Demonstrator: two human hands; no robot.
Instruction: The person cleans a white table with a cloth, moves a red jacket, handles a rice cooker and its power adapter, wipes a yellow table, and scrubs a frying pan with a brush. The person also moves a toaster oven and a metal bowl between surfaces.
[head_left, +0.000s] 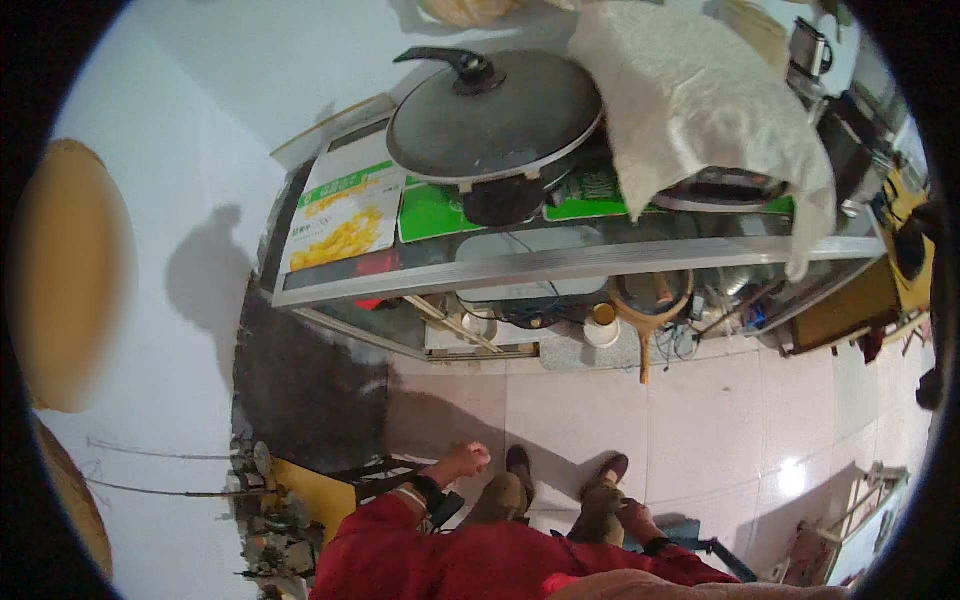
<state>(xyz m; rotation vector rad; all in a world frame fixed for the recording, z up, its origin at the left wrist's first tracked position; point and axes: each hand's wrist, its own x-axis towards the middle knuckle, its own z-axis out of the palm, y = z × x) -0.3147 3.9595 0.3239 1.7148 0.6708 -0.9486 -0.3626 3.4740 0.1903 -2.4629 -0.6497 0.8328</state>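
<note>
My left hand (472, 457), its fingers curled, hangs in front of me beside my left leg, over the tiled floor (570, 397). I cannot tell whether anything is inside it. My right hand (636, 519) is at my right knee; its fingers are too small to read. Both wrists wear dark bands. Before me stands a glass-topped counter with a metal edge (420, 279). On it sits an electric pan with a dark domed lid (499, 112) and a black handle. A pale cloth (697, 97) partly covers another appliance (720, 187) to its right.
Flattened printed cartons (349, 214) lie under the pan. A lower shelf holds a white cup (601, 330), a wooden-framed strainer or pan (646, 319) and cables. A yellow panel (315, 487) with metal parts stands at left. A small rack (862, 517) is at lower right.
</note>
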